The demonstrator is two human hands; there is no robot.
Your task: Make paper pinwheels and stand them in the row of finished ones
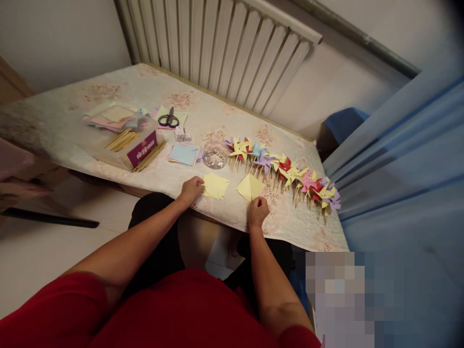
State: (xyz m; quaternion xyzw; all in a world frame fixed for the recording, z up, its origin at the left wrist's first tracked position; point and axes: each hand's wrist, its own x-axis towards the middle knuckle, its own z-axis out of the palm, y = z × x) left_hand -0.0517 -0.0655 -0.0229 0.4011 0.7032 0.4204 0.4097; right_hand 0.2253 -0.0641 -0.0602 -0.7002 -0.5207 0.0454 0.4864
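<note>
My left hand [192, 190] is closed in a pinch at the left edge of a small, uneven stack of yellow paper squares [216, 186]. To its right, a single yellow paper square [249, 185] with a crease lies turned cornerwise on the cloth. Its near corner is pinched by my right hand [259, 210], whose fingers are curled; the fingertips are partly hidden. Just beyond the papers stands a clear round container [215, 156] with small shiny pieces in it. Finished paper pinwheels [290, 173] on sticks, in several colours, run in a row to the right.
A flowered cloth covers the table [224, 112]. On the left are a clear box [97, 151] with wooden sticks [123, 139], coloured paper sheets [112, 117], scissors [168, 118], small white boxes [182, 134] and blue paper squares [184, 153]. A radiator [217, 48] lines the back; a blue curtain [406, 174] hangs right.
</note>
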